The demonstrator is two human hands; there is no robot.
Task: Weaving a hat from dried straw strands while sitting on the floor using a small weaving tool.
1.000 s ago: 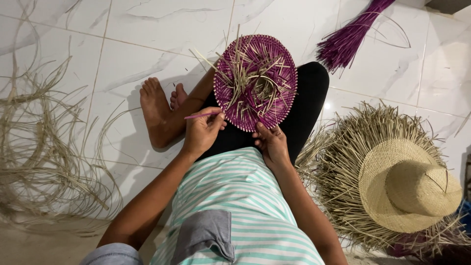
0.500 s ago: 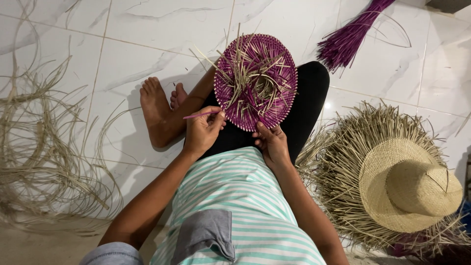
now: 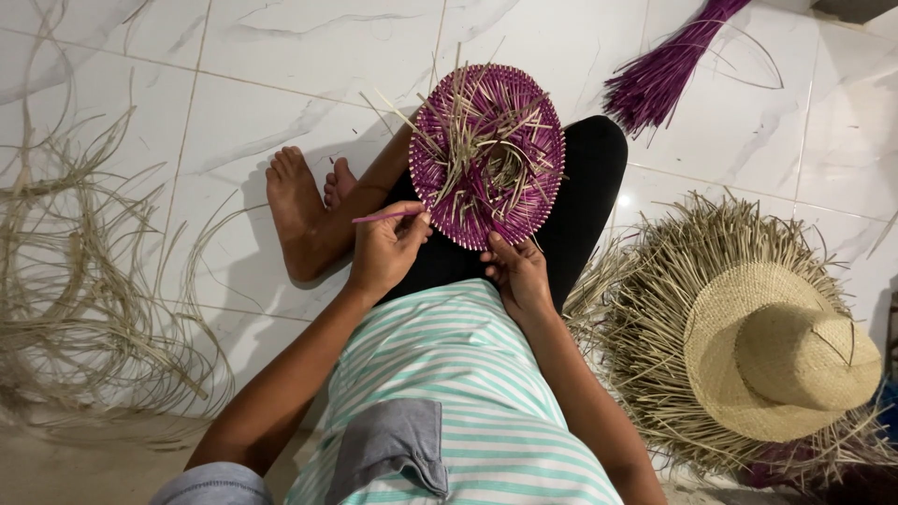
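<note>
Left hand [image 3: 385, 254]: closed in a pinch on a purple strip [image 3: 385, 216]; thumb and fingertips clamp its near end, and the strip runs out level to the left of the grip, over the bare shin.
Right hand [image 3: 517, 274]: fingers curled onto the near rim of the purple disc [image 3: 486, 154], gripping its lower edge; the fingertips lie on the weave, the palm sits below it on the lap.
Purple disc: a round woven piece, tilted on the black-clad knee, just above both hands; the left pinch is at its lower left rim, the right grip at its lower middle rim.
Loose ends: pale and purple straw ends stick up from the disc's middle, above the two grips.
Foot [image 3: 296, 208]: bare, on the white tiles, just left of the left hand.
Purple bundle [image 3: 666, 67]: on the floor, well up and right of the right hand, apart from the disc.
Straw hat [image 3: 776, 351]: pale, with an unfinished fringed brim, on the floor right of the right forearm.
Straw coils [image 3: 84, 281]: loose pale strands, well left of the left arm.
</note>
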